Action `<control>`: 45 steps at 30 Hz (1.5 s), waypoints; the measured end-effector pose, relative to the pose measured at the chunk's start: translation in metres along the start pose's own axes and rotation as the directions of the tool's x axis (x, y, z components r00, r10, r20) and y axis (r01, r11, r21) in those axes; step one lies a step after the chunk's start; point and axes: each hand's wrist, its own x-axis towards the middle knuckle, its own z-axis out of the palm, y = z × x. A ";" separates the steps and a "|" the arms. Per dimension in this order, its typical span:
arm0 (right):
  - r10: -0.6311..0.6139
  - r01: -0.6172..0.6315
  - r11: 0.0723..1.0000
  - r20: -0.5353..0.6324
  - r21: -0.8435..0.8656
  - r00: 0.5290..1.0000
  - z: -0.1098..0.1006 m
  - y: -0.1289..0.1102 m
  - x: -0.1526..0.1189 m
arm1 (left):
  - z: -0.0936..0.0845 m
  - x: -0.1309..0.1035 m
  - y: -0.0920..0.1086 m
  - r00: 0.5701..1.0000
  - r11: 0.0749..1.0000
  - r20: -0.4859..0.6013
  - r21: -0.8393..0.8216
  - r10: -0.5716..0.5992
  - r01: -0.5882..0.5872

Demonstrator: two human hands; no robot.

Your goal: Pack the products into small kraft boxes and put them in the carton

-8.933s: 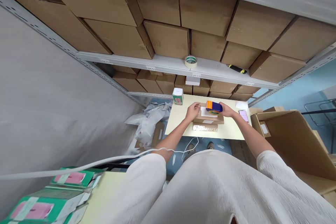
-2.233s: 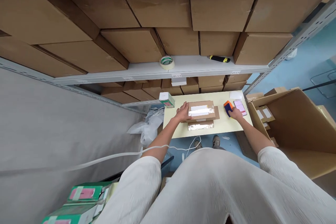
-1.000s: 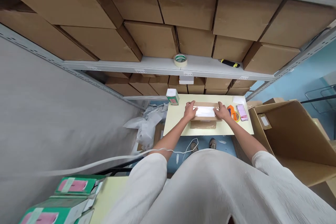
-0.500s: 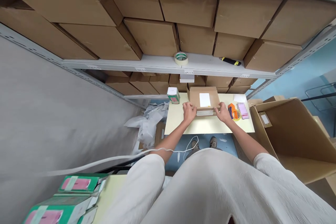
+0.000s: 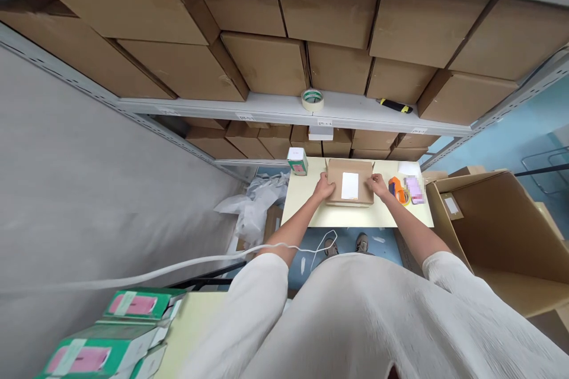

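Note:
A small brown cardboard box (image 5: 335, 190) with a white label on its lid lies on the pale yellow table, its lid down nearly flat over the front. Small flaps stick up at its two back corners. At its left side my left hand (image 5: 324, 188) grips the edge, thumb on top. My right hand (image 5: 377, 186) is closed at the right edge, fingertips pinched on the cardboard. An orange tape dispenser (image 5: 397, 190) lies just right of that hand. Behind my left hand stands a green and white carton (image 5: 297, 161).
A shelf rack with brown boxes (image 5: 267, 62) rises in front, holding a tape roll (image 5: 312, 100) and a utility knife (image 5: 395, 106). To the right is a large open carton (image 5: 507, 231). Green cartons (image 5: 133, 305) sit lower left, and a white cable (image 5: 186, 259) crosses my left arm.
The lid has come down toward me, covering the white contents that showed at the box's front. Both hands have shifted from the front corners to the sides.

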 end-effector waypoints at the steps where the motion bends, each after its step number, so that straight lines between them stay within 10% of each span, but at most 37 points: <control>1: 0.009 -0.009 1.000 0.008 0.026 1.000 -0.001 -0.003 -0.001 | 0.000 0.000 0.003 1.000 1.000 0.023 -0.015 -0.011 0.011; 10: -0.059 0.091 0.986 -0.217 0.140 0.974 -0.018 -0.014 -0.021 | -0.009 -0.011 0.023 0.993 0.987 -0.118 -0.158 0.023 -0.041; 17: -0.027 0.036 0.998 -0.173 0.053 0.985 -0.023 0.007 -0.032 | -0.018 -0.036 0.019 0.987 0.991 -0.144 -0.121 -0.066 0.049; 22: -0.113 0.104 0.993 -0.280 -0.049 0.953 -0.034 0.000 -0.037 | -0.028 -0.044 0.032 0.900 0.968 -0.359 0.125 0.247 -0.216; 26: -0.427 0.349 0.897 -0.334 -0.271 0.840 -0.040 -0.020 -0.036 | -0.035 -0.043 0.054 0.822 0.831 -0.175 0.258 0.542 -0.493; 31: -0.699 0.637 0.705 -0.156 -0.312 0.698 -0.038 -0.029 -0.021 | -0.032 -0.029 0.065 0.840 0.810 -0.045 0.295 0.541 -0.506; 39: -0.512 0.449 0.746 0.006 -0.491 0.859 -0.047 0.008 -0.003 | -0.035 -0.021 0.032 0.926 0.825 0.110 0.424 0.362 -0.373; 45: -0.476 0.511 0.628 0.229 -0.587 0.849 -0.049 0.024 0.010 | -0.032 -0.018 0.018 0.914 0.753 0.258 0.520 0.312 -0.404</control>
